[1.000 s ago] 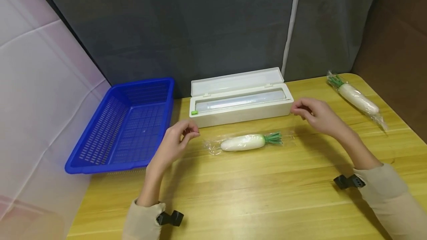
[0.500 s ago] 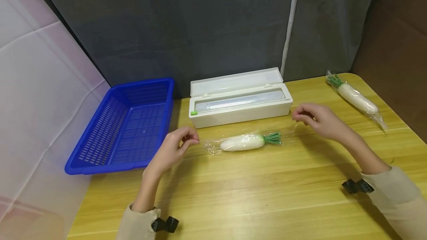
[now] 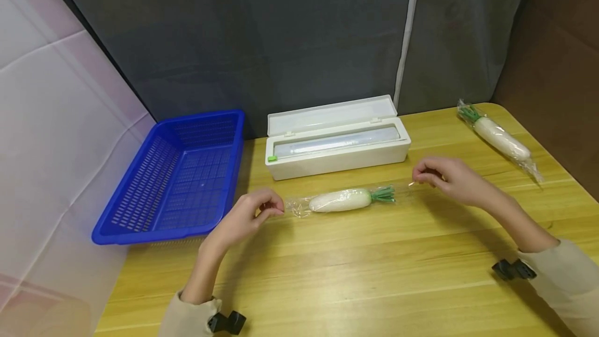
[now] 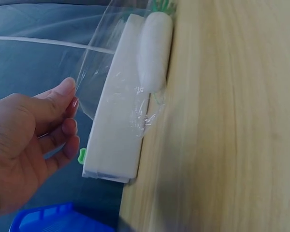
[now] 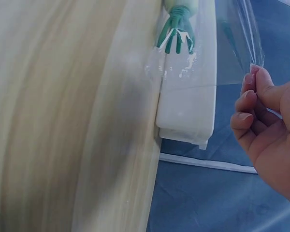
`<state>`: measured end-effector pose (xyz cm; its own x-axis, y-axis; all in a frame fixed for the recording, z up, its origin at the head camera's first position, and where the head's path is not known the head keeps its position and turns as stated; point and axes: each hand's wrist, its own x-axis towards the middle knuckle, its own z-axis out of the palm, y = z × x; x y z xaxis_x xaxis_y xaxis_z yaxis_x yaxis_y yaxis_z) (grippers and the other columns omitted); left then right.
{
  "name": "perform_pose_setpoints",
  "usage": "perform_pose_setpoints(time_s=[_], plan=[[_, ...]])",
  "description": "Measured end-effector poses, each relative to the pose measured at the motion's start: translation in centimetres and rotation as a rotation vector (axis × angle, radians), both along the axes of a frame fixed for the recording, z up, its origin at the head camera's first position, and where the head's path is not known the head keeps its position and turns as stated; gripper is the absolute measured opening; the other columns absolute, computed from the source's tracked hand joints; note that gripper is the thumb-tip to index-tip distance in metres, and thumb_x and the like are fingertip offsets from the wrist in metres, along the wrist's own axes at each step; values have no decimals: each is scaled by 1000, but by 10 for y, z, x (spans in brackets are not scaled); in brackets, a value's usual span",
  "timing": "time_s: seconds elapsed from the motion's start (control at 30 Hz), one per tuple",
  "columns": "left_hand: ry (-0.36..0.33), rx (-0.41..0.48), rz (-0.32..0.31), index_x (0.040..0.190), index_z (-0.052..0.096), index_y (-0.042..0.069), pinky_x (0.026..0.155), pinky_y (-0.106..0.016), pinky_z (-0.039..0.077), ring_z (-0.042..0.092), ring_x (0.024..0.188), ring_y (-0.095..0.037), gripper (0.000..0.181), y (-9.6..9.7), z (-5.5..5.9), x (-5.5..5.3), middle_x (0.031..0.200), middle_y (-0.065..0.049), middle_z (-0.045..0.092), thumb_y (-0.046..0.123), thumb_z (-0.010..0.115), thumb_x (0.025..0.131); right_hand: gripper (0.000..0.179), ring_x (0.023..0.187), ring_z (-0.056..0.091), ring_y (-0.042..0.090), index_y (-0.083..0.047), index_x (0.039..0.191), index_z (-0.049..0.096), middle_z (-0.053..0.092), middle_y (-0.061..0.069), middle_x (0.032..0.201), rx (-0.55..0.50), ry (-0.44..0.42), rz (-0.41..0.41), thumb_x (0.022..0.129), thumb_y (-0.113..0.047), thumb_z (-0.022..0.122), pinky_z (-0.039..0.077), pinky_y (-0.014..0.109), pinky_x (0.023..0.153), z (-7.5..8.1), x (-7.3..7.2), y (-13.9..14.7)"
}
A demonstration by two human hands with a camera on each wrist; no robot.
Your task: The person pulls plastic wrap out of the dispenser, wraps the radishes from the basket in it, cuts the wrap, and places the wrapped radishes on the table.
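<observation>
A white radish (image 3: 340, 200) with green stalks lies on the wooden table under clear plastic wrap (image 4: 94, 72). At the radish's root end, my left hand (image 3: 248, 216) pinches one corner of the wrap between thumb and index finger. Beyond the stalks, my right hand (image 3: 451, 178) pinches another corner the same way. The wrist views show the film stretched up from the radish to both sets of fingertips (image 5: 255, 70). Behind the radish stands a white wrap dispenser (image 3: 339, 163), lid raised, a roll of film inside and a green slider (image 3: 272, 158) at its left end.
To the left sits a blue plastic basket (image 3: 196, 170) with perforated walls. A second radish (image 3: 502, 138), wrapped in film, lies at the table's far right. A dark grey curtain (image 3: 281, 40) hangs behind the table (image 3: 355, 274).
Both hands have come down and toward the front, drawing the film over the radish. The radish, dispenser and basket have stayed in place.
</observation>
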<state>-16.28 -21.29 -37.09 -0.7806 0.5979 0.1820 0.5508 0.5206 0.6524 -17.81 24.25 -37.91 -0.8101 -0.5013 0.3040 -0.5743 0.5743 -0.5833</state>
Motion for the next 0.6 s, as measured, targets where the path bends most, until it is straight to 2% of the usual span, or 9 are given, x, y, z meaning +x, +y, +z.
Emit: perform_pose_setpoints(time_s=[0.27,0.43,0.6], plan=[[-49,-31,-61,92,69,6,74,-29,54,63,82,-21,4,1,-5,2,91,-4,68,4,68,95,10,71,50,3,-10,95,68,62,-2,83,30,-32,36,95,0,66,45,25,60,-7,3,2],[-74,-67,-88,93,72,7,74,-26,53,59,81,-11,4,3,-9,2,90,3,67,4,69,95,16,75,52,3,-14,93,68,64,-5,85,47,-21,66,93,2,67,48,26,65,-12,4,2],[-94,-85,-110,93,73,8,73,-26,52,57,80,-8,7,4,-14,2,90,8,67,2,70,93,21,81,55,2,-19,91,67,62,-12,87,87,-7,87,93,2,68,51,28,71,-18,4,4]])
